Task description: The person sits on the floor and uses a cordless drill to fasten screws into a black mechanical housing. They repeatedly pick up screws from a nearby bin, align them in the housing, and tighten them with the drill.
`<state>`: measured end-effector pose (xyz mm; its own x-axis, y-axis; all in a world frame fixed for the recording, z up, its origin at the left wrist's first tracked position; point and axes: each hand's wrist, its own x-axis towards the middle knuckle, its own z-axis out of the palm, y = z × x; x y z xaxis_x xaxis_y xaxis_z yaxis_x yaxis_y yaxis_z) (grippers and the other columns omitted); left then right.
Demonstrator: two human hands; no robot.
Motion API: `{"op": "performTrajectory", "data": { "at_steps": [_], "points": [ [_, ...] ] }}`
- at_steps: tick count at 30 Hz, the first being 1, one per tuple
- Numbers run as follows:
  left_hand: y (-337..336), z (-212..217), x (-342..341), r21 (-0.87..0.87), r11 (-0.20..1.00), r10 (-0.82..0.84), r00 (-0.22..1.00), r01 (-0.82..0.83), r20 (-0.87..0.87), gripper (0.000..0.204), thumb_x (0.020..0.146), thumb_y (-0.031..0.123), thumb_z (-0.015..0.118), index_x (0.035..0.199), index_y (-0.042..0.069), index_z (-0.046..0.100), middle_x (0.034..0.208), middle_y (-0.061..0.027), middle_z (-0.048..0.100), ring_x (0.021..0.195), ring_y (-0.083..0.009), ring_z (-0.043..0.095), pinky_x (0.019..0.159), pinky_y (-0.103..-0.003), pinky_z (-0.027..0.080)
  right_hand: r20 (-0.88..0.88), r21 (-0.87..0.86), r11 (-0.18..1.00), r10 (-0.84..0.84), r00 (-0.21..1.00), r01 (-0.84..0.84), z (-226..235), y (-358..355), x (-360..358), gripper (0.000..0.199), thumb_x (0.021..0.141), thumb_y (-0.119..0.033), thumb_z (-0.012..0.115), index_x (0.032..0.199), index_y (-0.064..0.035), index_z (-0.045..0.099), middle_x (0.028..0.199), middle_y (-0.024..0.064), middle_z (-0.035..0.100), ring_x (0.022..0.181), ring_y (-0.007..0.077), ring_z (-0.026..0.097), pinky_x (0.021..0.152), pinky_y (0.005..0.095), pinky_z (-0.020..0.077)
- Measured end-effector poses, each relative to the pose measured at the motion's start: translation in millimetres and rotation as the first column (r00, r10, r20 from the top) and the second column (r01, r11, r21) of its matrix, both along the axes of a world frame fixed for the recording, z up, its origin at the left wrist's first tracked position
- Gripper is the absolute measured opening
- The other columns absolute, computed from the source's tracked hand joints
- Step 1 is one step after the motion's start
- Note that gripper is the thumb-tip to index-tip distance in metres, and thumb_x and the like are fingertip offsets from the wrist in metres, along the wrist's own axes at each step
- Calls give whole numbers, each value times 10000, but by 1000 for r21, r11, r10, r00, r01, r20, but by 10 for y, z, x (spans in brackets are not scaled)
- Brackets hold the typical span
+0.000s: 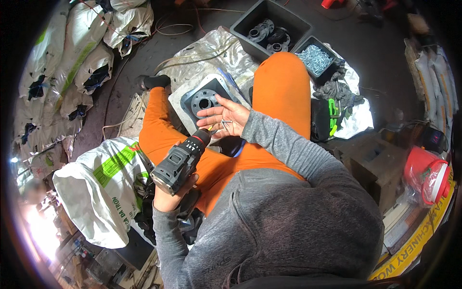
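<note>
Our round flanged part, dark grey with an open bore and a ring of holes, sits in a square grey housing on a pale base, in the upper middle of the frame.

Just below it, our right hand is spread palm up, a few loose screws lying on it. Our left hand is wrapped around the grip of a black drill, left of centre, its nose pointing up and right at that open palm. Whether a finger presses the trigger, we cannot tell.

To do this well, we should keep off the trigger while the bit is so near our fingers, seat one screw straight on the tip, and cup the palm so the spares don't roll off. At the flange, we would want the drill square to the face, with light speed at first.

Farther out, at upper right of centre, a small bin of screws stands beside a large grey bin holding more round parts, both within our reach, we judge.
</note>
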<state>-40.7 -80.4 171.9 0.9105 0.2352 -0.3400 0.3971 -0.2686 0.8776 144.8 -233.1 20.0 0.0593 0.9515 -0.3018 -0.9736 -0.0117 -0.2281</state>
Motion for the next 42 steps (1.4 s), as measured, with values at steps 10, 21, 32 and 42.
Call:
{"op": "performTrajectory", "data": {
  "at_steps": [10,21,32,42],
  "points": [
    [65,105,-46,-62,998,17,998,-21,-65,635,769,6,647,1348,41,388,929,-83,620,611,-103,550,493,-220,446,18,21,999,-25,1000,25,-51,-7,20,617,946,-524,382,1297,-20,441,1226,157,556,1076,235,597,814,352,547],
    [153,140,-203,-87,986,133,983,-145,-126,371,811,115,694,1123,3,529,875,-94,618,546,-114,511,452,-239,411,157,-163,986,73,985,-47,-82,5,-83,271,868,-132,643,1108,-13,602,883,30,622,800,92,630,702,240,586],
    [276,156,-298,-70,990,110,982,-122,-154,351,801,116,706,1096,4,551,881,-86,631,547,-119,517,461,-246,418,234,-200,969,190,953,-144,-22,-46,-11,287,855,-154,662,1108,-24,624,789,-26,566,712,44,581,686,241,593],
    [347,242,-292,-135,989,25,968,-61,-249,576,744,95,749,1248,12,482,1018,-73,616,823,-156,588,724,-292,473,261,-87,952,306,916,-294,-115,-45,11,249,861,-166,656,1054,-11,633,750,-26,539,651,42,546,626,238,570]
  ]
}}
